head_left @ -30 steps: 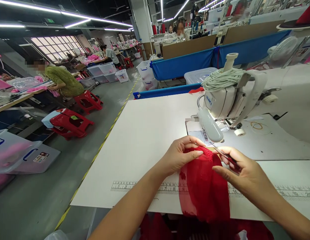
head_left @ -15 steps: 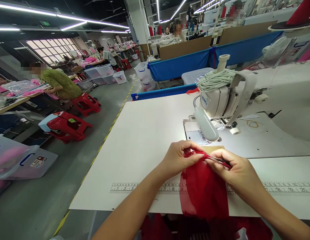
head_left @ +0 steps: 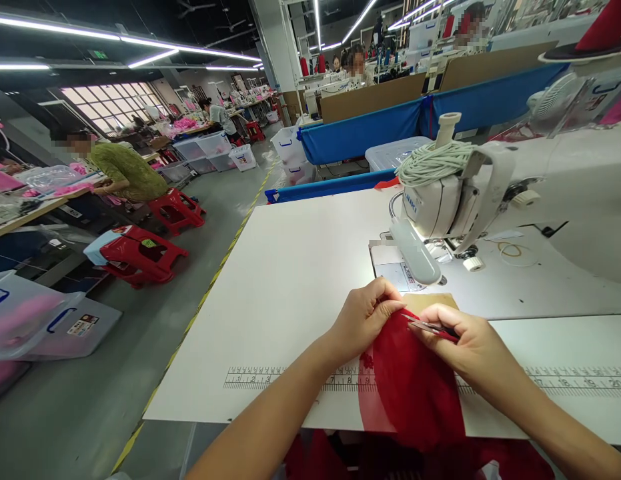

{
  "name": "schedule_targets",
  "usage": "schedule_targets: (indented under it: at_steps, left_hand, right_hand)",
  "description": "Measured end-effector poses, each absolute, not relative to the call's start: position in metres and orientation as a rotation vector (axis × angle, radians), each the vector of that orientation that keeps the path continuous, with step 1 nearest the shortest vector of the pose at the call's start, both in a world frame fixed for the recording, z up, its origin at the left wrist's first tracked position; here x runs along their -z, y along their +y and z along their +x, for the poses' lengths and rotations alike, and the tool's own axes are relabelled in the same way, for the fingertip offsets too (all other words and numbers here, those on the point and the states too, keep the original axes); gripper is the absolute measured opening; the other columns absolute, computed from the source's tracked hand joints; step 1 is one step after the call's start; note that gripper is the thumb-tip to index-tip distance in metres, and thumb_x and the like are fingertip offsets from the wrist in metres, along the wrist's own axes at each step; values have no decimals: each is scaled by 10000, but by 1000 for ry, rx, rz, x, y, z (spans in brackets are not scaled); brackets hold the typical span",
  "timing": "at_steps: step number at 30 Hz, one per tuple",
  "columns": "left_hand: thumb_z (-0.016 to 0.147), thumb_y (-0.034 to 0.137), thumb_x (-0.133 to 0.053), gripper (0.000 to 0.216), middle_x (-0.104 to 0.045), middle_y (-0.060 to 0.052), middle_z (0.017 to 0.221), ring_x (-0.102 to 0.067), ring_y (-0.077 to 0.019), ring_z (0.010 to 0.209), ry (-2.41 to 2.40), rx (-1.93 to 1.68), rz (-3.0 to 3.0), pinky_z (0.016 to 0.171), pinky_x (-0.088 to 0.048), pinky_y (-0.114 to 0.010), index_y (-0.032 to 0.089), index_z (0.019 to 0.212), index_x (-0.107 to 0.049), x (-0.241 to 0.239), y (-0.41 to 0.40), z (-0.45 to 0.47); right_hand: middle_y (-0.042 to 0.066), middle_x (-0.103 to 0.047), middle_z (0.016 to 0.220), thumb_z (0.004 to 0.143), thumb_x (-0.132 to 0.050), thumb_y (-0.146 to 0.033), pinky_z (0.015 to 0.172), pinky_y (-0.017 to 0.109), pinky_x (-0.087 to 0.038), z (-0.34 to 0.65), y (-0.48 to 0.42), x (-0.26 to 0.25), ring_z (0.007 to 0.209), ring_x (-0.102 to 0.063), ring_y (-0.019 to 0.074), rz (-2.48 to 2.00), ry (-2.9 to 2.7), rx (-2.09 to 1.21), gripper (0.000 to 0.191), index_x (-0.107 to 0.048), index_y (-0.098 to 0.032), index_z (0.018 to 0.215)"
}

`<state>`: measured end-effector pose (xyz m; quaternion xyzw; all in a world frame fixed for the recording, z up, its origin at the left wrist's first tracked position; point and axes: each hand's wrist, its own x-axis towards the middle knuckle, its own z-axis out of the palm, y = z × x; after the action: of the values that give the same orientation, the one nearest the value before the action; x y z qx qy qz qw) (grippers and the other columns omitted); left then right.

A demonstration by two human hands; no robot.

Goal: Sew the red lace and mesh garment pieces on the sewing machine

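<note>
Red fabric (head_left: pixel 415 393), left hand (head_left: pixel 363 319); snips (head_left: pixel 430 327), right hand (head_left: pixel 467 347); JUKI machine (head_left: pixel 443 200).

I count one red fabric piece (head_left: pixel 415 387), one snips (head_left: pixel 430 327), one sewing machine (head_left: pixel 490 193), two red stools (head_left: pixel 143 252) (head_left: pixel 177 203), one tabletop (head_left: pixel 300 267).

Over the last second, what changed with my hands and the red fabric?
The right hand, holding the thread snips, moved left to meet the left hand, bringing the blade tips to the top edge of the red fabric. The left hand kept its pinch on that edge; the fabric still drapes over the table front.
</note>
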<state>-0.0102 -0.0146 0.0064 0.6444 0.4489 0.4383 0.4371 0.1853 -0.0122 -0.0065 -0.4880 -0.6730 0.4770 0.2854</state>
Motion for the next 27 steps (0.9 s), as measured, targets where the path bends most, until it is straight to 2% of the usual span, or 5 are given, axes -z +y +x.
schedule_targets:
  at_steps: [2, 5, 8, 16, 27]
  left_hand:
    - [962, 354, -535, 206, -556, 28, 732, -488, -130, 672, 1159, -1074, 1572, 661, -401, -253, 211, 814, -530, -5, -15, -10]
    - [977, 371, -505, 204, -498, 49, 699, -432, -121, 640, 1170, -1077, 1555, 626, -364, -248, 218, 843, -496, -4, -15, -11]
    - [989, 384, -474, 200, -477, 55, 694, -421, -123, 637, 1175, -1078, 1578, 630, -358, -253, 223, 871, -484, -4, -15, -11]
    - [1006, 395, -442, 197, -467, 60, 673, -417, -129, 625, 1176, -1053, 1643, 634, -365, -257, 232, 897, -467, -5, -16, -10]
    - [1012, 383, -404, 201, -485, 49, 717, -428, -127, 633, 1169, -997, 1695, 624, -361, -254, 236, 880, -436, -6, -16, -11]
  right_hand:
    - [18, -654, 710, 851, -607, -586, 520, 278, -453, 191, -9, -2, 611, -567, 183, -1269, -1877, -1295, 367, -717, -236, 841]
    - [67, -752, 1017, 878, -583, -663, 709, 341, -569, 205, 1, -8, 907, -691, 279, -1203, -1935, -1233, 470, -761, -265, 1052]
    - [55, -755, 1173, 885, -576, -702, 872, 395, -577, 216, 12, -4, 1103, -676, 330, -1193, -1976, -1178, 494, -793, -304, 1080]
    - [55, -764, 1092, 932, -575, -650, 858, 381, -575, 213, 16, 10, 1082, -672, 308, -1121, -1984, -1219, 449, -815, -300, 1080]
    - [59, -729, 842, 911, -570, -675, 779, 374, -581, 207, 18, 3, 992, -676, 308, -1077, -2007, -1264, 483, -809, -266, 814]
